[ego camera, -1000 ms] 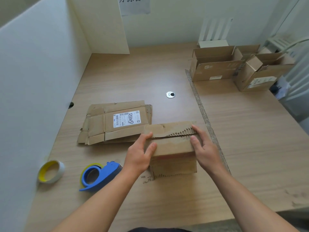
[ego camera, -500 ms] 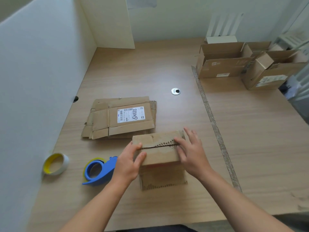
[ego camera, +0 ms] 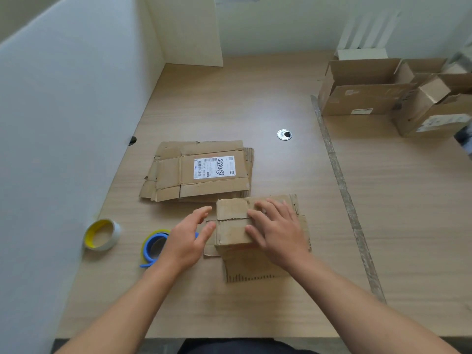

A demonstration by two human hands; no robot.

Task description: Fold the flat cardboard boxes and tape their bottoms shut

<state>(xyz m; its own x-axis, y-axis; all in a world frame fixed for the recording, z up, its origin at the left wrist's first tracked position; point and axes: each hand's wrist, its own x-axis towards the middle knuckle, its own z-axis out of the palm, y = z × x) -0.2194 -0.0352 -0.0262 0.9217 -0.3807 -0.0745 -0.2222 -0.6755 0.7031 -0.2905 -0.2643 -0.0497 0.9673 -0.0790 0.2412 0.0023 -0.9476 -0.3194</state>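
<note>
Brown folded cardboard box (ego camera: 232, 232) on wooden table (ego camera: 229, 103); right hand (ego camera: 277, 235) flat on closed flaps, fingers straight; left hand (ego camera: 187, 238) open, empty, just left of box, partly hiding blue tape dispenser (ego camera: 153, 247).

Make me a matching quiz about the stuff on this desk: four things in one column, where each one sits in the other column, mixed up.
Things:
1. yellow-cored tape roll
2. blue tape dispenser
3. flat cardboard stack
4. open boxes

Places:
a. far right of the desk
b. partly behind the left hand
c. just beyond the box under the right hand
d. nearest the white partition

Pairs: 1-d, 2-b, 3-c, 4-a.
</note>
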